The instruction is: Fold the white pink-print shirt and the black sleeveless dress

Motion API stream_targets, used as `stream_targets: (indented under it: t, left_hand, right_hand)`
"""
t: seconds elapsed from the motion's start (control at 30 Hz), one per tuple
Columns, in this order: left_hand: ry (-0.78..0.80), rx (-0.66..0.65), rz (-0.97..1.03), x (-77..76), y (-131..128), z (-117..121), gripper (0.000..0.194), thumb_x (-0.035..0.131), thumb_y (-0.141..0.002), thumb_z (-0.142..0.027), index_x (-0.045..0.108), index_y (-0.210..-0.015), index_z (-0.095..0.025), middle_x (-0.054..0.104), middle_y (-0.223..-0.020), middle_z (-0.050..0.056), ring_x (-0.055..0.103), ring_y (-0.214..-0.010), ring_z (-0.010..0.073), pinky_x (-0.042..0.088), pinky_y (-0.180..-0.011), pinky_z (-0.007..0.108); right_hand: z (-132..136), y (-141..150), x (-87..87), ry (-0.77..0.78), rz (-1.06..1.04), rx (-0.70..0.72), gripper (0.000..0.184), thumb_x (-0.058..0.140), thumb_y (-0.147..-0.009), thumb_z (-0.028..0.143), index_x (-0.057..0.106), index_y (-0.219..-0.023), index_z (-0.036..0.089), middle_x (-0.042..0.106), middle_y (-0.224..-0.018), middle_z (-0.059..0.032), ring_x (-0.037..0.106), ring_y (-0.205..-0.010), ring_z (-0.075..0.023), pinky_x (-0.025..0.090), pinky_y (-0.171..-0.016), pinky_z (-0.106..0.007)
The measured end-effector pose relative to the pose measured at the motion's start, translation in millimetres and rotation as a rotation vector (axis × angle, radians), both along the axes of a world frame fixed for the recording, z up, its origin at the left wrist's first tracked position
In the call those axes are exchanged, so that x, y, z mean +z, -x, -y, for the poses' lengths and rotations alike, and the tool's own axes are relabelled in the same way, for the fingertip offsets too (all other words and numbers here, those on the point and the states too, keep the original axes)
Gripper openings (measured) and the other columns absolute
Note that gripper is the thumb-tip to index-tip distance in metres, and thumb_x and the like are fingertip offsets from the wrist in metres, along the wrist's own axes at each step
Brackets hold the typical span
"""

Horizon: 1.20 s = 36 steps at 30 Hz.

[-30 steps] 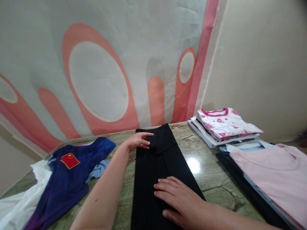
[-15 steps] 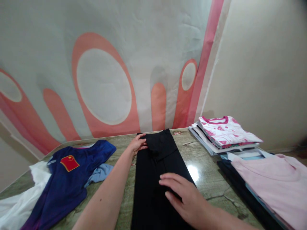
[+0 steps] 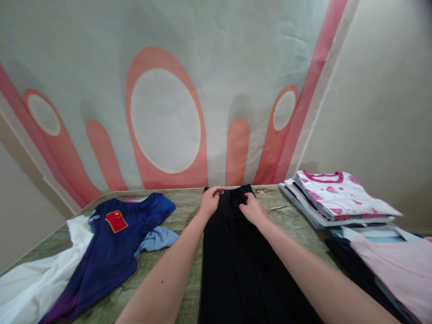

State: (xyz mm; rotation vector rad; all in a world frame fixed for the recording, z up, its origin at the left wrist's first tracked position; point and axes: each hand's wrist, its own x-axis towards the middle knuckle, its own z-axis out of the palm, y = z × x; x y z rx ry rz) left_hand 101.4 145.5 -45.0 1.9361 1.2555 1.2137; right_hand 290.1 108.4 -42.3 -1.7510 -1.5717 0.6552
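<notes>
Black trousers point(image 3: 226, 261) lie lengthwise in front of me on the table, their waistband end near the wall. At the upper left edge my left hand point(image 3: 209, 201) grips the cloth, with its fingers bent over the waistband. My right hand point(image 3: 253, 208) pinches the upper right side, thumb pressed on the fabric and some fingers hidden by the hand itself. Between the two hands the black cloth is slightly creased. The lower end of the trousers runs out of view at the bottom.
At the left lie a dark blue shirt point(image 3: 111, 256) with a red flag patch, a white garment point(image 3: 40, 274) and a light blue cloth point(image 3: 157, 238). On the right are folded clothes, a pink-patterned white shirt point(image 3: 344, 195) and a pale pink top point(image 3: 398, 265). A wall point(image 3: 216, 67) rises behind the table point(image 3: 184, 207).
My right hand has moved from the middle of the trousers up to the waistband's right side and taken hold. The left hand stays at the upper left edge. The view has shifted left.
</notes>
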Motion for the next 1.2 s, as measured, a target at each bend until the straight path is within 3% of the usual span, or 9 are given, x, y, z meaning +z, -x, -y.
stream_targets:
  t: [0.13, 0.27, 0.47, 0.7, 0.87, 0.97, 1.03, 1.13, 1.2]
  left_hand:
    - [-0.082, 0.134, -0.167, -16.4, 3.8, -3.6, 0.040, 0.044, -0.073, 0.005, 0.060, -0.105, -0.013, 0.060, -0.110, 0.011, 0.056, -0.109, 0.0212, 0.041, -0.103, 0.039]
    - [-0.104, 0.190, -0.267, -18.7, 0.5, 4.2, 0.036, 0.052, -0.074, -0.001, 0.054, -0.108, -0.014, 0.051, -0.118, 0.013, 0.052, -0.115, 0.0234, 0.040, -0.105, 0.040]
    - [-0.048, 0.190, -0.595, -18.3, 0.4, 7.6, 0.042, 0.050, -0.088, -0.020, 0.045, -0.128, -0.010, 0.048, -0.132, 0.017, 0.047, -0.126, 0.0245, 0.038, -0.106, 0.037]
    - [-0.005, 0.045, -0.744, -25.9, 1.3, 3.4, 0.047, 0.038, -0.095, -0.027, 0.042, -0.139, -0.010, 0.039, -0.148, 0.016, 0.030, -0.140, 0.0268, 0.022, -0.114, 0.044]
    - [0.004, 0.018, -0.703, -27.1, 0.2, 5.3, 0.046, 0.042, -0.094, -0.031, 0.047, -0.137, -0.016, 0.037, -0.150, 0.015, 0.027, -0.141, 0.0300, 0.018, -0.113, 0.051]
    - [0.020, 0.021, -0.470, -32.2, 1.9, -0.2, 0.041, 0.055, -0.087, -0.026, 0.057, -0.127, -0.018, 0.046, -0.144, 0.014, 0.032, -0.139, 0.0309, 0.018, -0.113, 0.053]
    - [0.036, 0.035, -0.337, -34.4, 7.0, -6.9, 0.037, 0.057, -0.083, -0.020, 0.062, -0.119, -0.019, 0.053, -0.138, 0.013, 0.040, -0.134, 0.0281, 0.023, -0.112, 0.048]
    - [0.051, 0.078, -0.257, -31.5, 19.6, -17.0, 0.031, 0.051, -0.082, -0.013, 0.067, -0.109, -0.017, 0.064, -0.124, 0.011, 0.055, -0.119, 0.0230, 0.037, -0.105, 0.040]
    - [0.061, 0.114, -0.212, -26.5, 27.4, -20.5, 0.031, 0.045, -0.084, -0.013, 0.068, -0.105, -0.016, 0.069, -0.113, 0.010, 0.062, -0.106, 0.0211, 0.044, -0.098, 0.037]
  right_hand:
    - [-12.4, -25.4, -12.5, 0.113, -0.136, 0.022, 0.043, 0.058, -0.080, 0.030, 0.056, -0.120, 0.011, 0.064, -0.070, -0.0046, 0.058, -0.052, -0.0160, 0.046, -0.043, -0.025]
    - [-15.1, -21.5, -17.7, 0.109, -0.231, 0.016, 0.061, 0.063, -0.077, 0.041, 0.050, -0.128, 0.012, 0.064, -0.082, -0.0063, 0.057, -0.051, -0.0138, 0.042, -0.036, -0.023]
    - [-16.6, -13.4, -21.2, -0.202, -0.261, 0.037, 0.047, 0.062, -0.067, 0.021, 0.056, -0.114, 0.019, 0.065, -0.088, -0.0031, 0.063, -0.076, -0.0178, 0.052, -0.068, -0.029]
    - [-12.6, -13.5, -32.9, -0.170, -0.220, -0.013, 0.058, 0.062, -0.073, 0.032, 0.047, -0.126, 0.014, 0.064, -0.103, -0.0111, 0.063, -0.093, -0.0231, 0.049, -0.084, -0.035]
    - [-2.5, -6.3, -21.5, -0.276, -0.135, 0.050, 0.057, 0.058, -0.077, 0.021, 0.043, -0.132, 0.019, 0.060, -0.119, -0.0109, 0.056, -0.112, -0.0229, 0.045, -0.094, -0.036]
    - [13.0, -0.6, -4.5, -0.429, -0.100, 0.189, 0.056, 0.048, -0.082, 0.014, 0.040, -0.137, 0.022, 0.058, -0.123, -0.0077, 0.056, -0.111, -0.0193, 0.043, -0.097, -0.036]
    - [25.3, 3.6, 5.7, -0.527, -0.016, 0.390, 0.053, 0.044, -0.085, 0.010, 0.042, -0.136, 0.025, 0.059, -0.121, -0.0053, 0.055, -0.108, -0.0181, 0.042, -0.097, -0.036]
    - [40.8, 7.7, 13.3, -0.555, 0.198, 0.694, 0.050, 0.043, -0.086, 0.006, 0.050, -0.131, 0.026, 0.064, -0.107, -0.0039, 0.055, -0.101, -0.0189, 0.041, -0.092, -0.036]
    - [46.0, 7.9, 13.5, -0.530, 0.307, 0.780, 0.049, 0.043, -0.085, 0.004, 0.052, -0.129, 0.025, 0.065, -0.102, -0.0038, 0.055, -0.098, -0.0192, 0.040, -0.089, -0.036]
